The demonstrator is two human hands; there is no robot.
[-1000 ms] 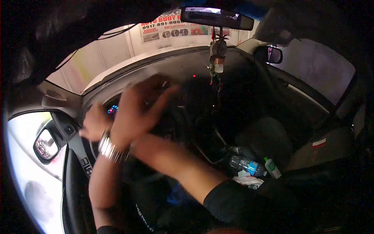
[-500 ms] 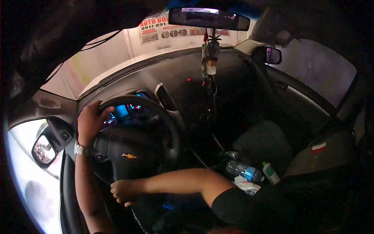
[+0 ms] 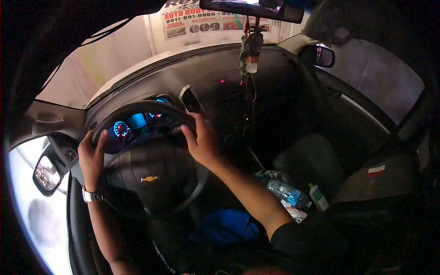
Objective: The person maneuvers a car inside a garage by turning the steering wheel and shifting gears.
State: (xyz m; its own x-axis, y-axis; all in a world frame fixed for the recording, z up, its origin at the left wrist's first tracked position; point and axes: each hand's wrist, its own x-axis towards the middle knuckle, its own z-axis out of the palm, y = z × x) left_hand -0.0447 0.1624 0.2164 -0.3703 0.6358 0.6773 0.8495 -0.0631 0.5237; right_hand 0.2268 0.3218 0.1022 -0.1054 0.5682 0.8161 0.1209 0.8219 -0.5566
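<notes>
The black steering wheel (image 3: 158, 162) with a gold bow-tie emblem fills the left middle of the head view. My left hand (image 3: 92, 158), with a metal watch (image 3: 92, 195) on its wrist, grips the rim at the upper left. The thumb lies on the inner side and the fingers go round the outside. On the opposite side, my right hand (image 3: 201, 142) is round the upper right rim, its thumb and index finger showing and the other fingers partly hidden. Behind the rim glows the blue-lit instrument cluster (image 3: 137, 121).
A clear plastic bottle (image 3: 286, 192) and a white bottle with a green cap (image 3: 318, 197) lie by the passenger seat (image 3: 309, 158). Something blue (image 3: 227, 225) is below my right forearm. Ornaments (image 3: 251, 50) hang from the rear-view mirror (image 3: 256, 10). A printed banner (image 3: 206, 23) shows beyond the windshield.
My right hand has left the lower left of the wheel and now holds its upper right rim. My left hand sits lower on the left side. The blue thing shows more fully.
</notes>
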